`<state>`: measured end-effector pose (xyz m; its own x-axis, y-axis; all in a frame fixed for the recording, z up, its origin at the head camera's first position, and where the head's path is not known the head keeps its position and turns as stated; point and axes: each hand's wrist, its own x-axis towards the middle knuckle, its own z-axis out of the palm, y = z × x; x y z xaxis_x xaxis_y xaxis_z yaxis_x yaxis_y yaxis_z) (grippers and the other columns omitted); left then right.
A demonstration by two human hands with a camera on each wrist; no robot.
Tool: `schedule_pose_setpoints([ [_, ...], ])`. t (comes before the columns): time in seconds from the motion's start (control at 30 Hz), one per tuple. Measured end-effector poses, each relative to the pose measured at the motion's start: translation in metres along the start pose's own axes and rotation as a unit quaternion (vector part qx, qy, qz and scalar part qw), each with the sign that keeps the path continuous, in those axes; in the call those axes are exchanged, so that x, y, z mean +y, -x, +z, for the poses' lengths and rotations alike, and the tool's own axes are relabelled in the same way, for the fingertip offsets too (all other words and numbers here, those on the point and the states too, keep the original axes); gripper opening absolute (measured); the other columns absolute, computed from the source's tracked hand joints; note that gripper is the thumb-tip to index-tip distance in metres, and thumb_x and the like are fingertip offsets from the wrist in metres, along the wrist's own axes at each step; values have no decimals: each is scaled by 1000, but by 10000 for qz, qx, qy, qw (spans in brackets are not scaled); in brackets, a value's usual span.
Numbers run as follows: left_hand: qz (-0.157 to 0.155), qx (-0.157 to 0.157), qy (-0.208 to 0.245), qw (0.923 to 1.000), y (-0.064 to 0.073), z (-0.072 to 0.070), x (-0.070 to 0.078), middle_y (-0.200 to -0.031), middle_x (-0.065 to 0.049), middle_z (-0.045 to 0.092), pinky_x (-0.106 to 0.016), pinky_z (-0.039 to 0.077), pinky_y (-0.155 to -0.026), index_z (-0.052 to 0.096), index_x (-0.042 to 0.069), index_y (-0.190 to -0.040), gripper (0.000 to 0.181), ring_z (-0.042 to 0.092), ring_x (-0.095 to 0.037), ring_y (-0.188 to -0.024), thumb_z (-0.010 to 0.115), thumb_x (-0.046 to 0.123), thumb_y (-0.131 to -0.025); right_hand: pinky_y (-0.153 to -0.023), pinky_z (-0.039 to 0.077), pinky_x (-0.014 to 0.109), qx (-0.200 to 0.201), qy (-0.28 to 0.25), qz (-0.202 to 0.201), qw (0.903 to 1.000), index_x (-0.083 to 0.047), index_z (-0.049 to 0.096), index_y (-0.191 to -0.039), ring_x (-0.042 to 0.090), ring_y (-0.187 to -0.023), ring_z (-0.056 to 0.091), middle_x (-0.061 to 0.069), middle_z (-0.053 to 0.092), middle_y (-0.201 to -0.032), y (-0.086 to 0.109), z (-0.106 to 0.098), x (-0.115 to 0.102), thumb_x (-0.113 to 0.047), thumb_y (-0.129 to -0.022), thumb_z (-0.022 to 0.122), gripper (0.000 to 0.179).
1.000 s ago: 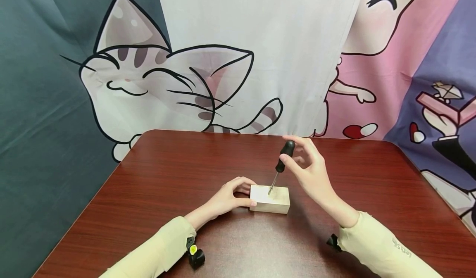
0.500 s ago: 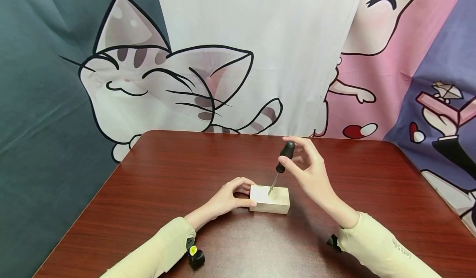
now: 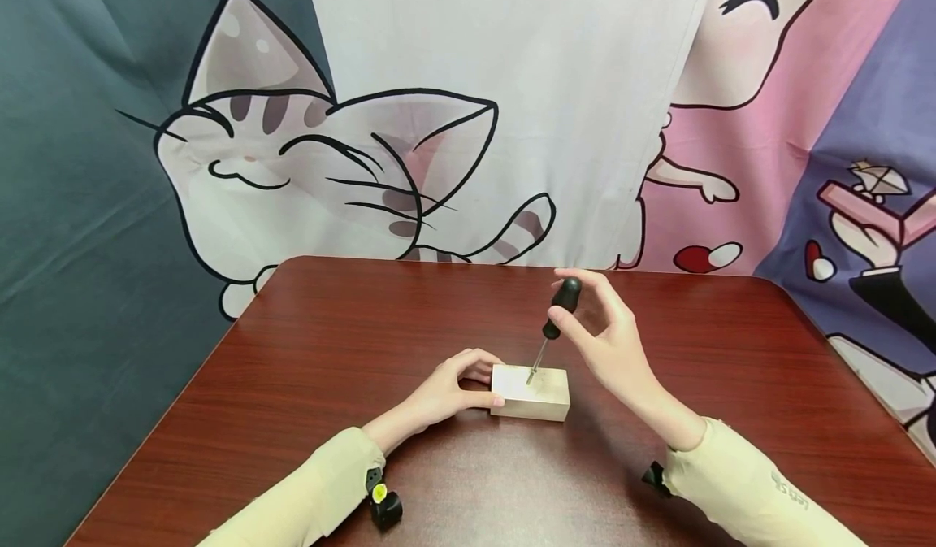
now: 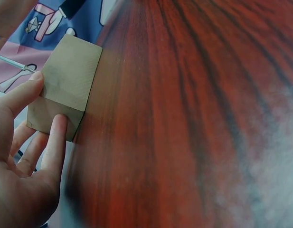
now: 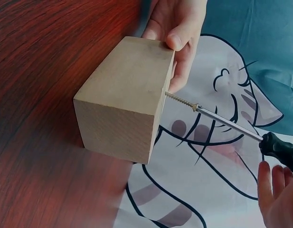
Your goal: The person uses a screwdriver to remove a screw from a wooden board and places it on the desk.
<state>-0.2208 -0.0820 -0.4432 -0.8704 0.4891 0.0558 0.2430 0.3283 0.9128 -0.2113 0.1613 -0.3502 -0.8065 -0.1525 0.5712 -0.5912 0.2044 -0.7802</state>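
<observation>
A pale wooden block [image 3: 532, 392] lies on the table, its left end held between the thumb and fingers of my left hand [image 3: 448, 388]. A gold-coloured screw [image 5: 180, 100] stands partly sunk in the block's top face, its threads showing in the right wrist view. On the screw's head sits the tip of a screwdriver [image 3: 565, 297] with a black handle and a thin metal shaft. My right hand [image 3: 613, 336] holds the handle with thumb and fingers, the tool leaning slightly to the right. In the left wrist view the left fingertips press the block's [image 4: 72, 71] end and side.
The reddish-brown wooden table [image 3: 351, 311] spreads around the block on all sides. Behind it hangs a cloth [image 3: 570, 84] printed with cartoon figures. A small black camera [image 3: 386, 510] is strapped below the left sleeve.
The right fingers shift slightly around the screwdriver's handle, looking a little more spread now. The left hand and the block stay in place.
</observation>
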Motion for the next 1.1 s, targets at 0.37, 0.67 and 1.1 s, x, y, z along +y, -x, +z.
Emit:
schedule_pose_setpoints([
  [0.37,-29,-6,44,10000,0,1,0,-117,1,65,-29,52,-96,64,25,-122,48,65,-12,-107,84,23,-78,-66,49,18,110,388,56,9992,-14,56,-136,6,-75,64,-8,62,-97,2,-1,-1,0,-88,71,52],
  [0.67,-36,12,76,10000,0,1,-1,-117,1,66,-30,52,-97,64,24,-122,48,65,-12,-108,85,22,-78,-90,54,19,-181,-416,-64,9989,-6,49,-139,7,-108,66,-2,68,-117,2,-2,0,4,-97,50,43],
  [1.1,65,-5,31,10000,0,1,-2,-118,-3,65,-32,53,-97,64,21,-123,47,66,-14,-107,84,23,-79,-71,52,16,84,222,106,9997,-16,57,-138,6,-89,66,-7,58,-109,1,-1,-1,-2,-94,64,47],
])
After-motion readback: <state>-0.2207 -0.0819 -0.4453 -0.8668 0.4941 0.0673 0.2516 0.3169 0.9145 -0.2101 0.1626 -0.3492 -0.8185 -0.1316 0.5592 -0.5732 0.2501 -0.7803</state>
